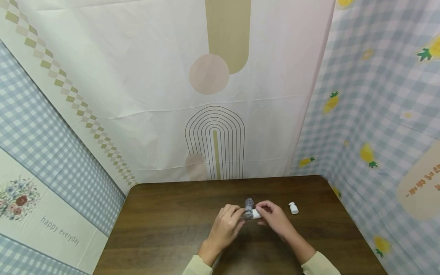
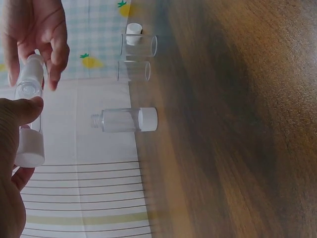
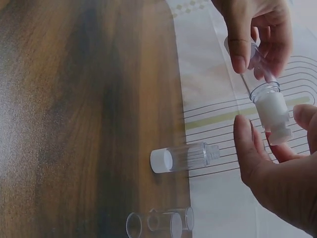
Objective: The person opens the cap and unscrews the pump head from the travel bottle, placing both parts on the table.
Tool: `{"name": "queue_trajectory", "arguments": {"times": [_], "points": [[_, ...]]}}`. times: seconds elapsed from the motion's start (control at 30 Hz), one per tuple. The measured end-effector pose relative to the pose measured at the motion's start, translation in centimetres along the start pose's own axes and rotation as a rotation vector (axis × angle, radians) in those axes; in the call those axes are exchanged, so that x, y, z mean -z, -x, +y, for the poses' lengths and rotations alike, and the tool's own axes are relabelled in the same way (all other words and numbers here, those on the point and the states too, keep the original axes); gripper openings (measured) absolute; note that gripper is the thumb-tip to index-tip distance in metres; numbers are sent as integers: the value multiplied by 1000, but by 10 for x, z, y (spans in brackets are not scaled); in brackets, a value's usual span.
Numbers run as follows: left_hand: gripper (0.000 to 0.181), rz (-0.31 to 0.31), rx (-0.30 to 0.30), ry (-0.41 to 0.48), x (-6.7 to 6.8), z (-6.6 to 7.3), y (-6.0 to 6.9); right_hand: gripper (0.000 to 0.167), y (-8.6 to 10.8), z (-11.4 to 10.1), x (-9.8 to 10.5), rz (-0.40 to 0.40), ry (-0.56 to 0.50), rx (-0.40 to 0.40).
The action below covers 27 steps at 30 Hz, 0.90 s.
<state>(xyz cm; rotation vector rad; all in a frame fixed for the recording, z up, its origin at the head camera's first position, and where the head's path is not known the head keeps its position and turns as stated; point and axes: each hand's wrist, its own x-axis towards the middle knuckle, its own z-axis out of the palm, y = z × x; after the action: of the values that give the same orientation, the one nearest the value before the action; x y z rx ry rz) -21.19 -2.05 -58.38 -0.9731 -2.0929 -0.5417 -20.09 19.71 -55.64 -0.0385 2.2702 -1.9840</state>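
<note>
My left hand (image 1: 225, 223) grips a small clear bottle (image 2: 35, 111) with a white base (image 2: 30, 148), holding it tilted above the table. A white pump head (image 3: 272, 109) sits at the bottle's neck end; whether it is seated fully cannot be told. Around the pump head, my right hand (image 1: 274, 219) has its thumb and index finger parted, with small gaps showing on both sides in the right wrist view. Another clear bottle (image 3: 188, 156), white at its base and without a pump, stands upright on the table behind the hands.
Clear cylindrical covers (image 2: 133, 71) stand on the table beside the upright bottle. A second white pump head (image 1: 293, 208) stands farther right on the brown wooden table (image 1: 165, 229). Patterned cloth (image 1: 154, 76) hangs along the table's back and sides.
</note>
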Motion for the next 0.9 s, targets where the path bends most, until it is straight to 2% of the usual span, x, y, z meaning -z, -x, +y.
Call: {"name": "queue_trajectory", "arguments": {"times": [0.1, 0.2, 0.5, 0.67, 0.9], "points": [[40, -1, 1, -1, 0, 0, 0, 34, 0, 1, 2, -30, -28, -21], [41, -2, 7, 1, 0, 1, 0, 33, 0, 1, 1, -37, -48, -5], [42, 7, 61, 23, 0, 0, 2, 32, 3, -3, 4, 80, 1, 69], [43, 10, 84, 26, 1, 0, 4, 32, 4, -4, 10, 106, 14, 78], [42, -10, 111, 28, 3, 1, 3, 35, 5, -4, 22, 133, 73, 154]]}}
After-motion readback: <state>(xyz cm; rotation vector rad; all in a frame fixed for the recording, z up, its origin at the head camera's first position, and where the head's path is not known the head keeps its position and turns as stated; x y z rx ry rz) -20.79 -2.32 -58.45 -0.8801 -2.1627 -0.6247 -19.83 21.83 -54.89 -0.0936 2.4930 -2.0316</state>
